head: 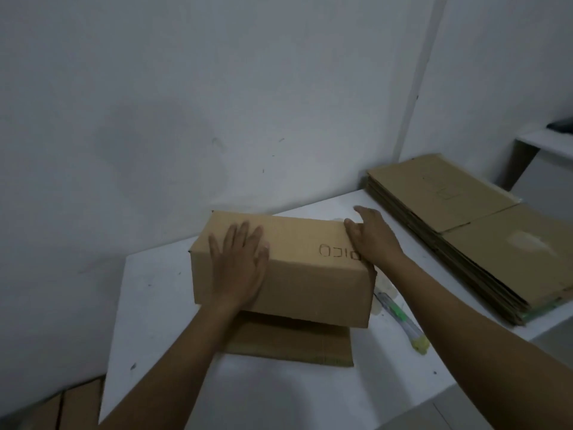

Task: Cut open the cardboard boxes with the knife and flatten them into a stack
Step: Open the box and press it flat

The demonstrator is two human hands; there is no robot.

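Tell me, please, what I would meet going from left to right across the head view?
Cardboard pieces on the floor → left hand, flat on the cardboard box → right hand, at the box's right end → stack of flattened boxes.

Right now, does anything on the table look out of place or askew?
Nothing damaged or spilled. The knife lies loose right of the box, one end close against the box's corner; the box lies askew over a flat cardboard sheet.
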